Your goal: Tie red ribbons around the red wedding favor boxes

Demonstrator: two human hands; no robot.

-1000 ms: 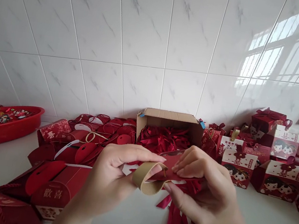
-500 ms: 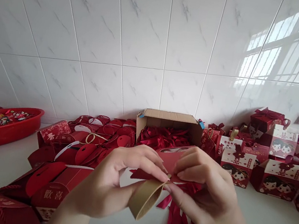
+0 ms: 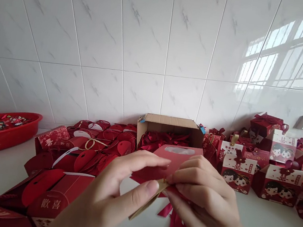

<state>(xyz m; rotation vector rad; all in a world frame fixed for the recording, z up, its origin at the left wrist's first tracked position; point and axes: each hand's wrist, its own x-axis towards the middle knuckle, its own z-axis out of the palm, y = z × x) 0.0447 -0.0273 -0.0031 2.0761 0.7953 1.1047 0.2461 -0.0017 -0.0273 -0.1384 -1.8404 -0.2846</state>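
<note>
In the head view my left hand [image 3: 121,188] has its thumb pressed on a gold strap [image 3: 146,203], a flattened band whose free end points toward me. The left index finger is stretched out above, apart from the thumb. My right hand [image 3: 204,196] is closed, its fingertips pinching where the strap meets a red paper gift box [image 3: 175,164]. A small gold stud shows at that joint. The box has an oval cut-out near its far edge, and the hands cover its near part. Dark red ribbons [image 3: 176,226] lie on the table below my right hand.
An open cardboard box [image 3: 171,122] of red ribbons stands against the tiled wall. Unfilled-looking red boxes [image 3: 83,156] crowd the left, beside a red basin [image 3: 3,141] of wrapped sweets. Finished-looking gift boxes [image 3: 237,174] with bows stand at the right on the white table [image 3: 260,222].
The gold strap went from an open loop to flattened. My left thumb moved up onto it, and the left index finger lifted away. The camera view tilted slightly upward.
</note>
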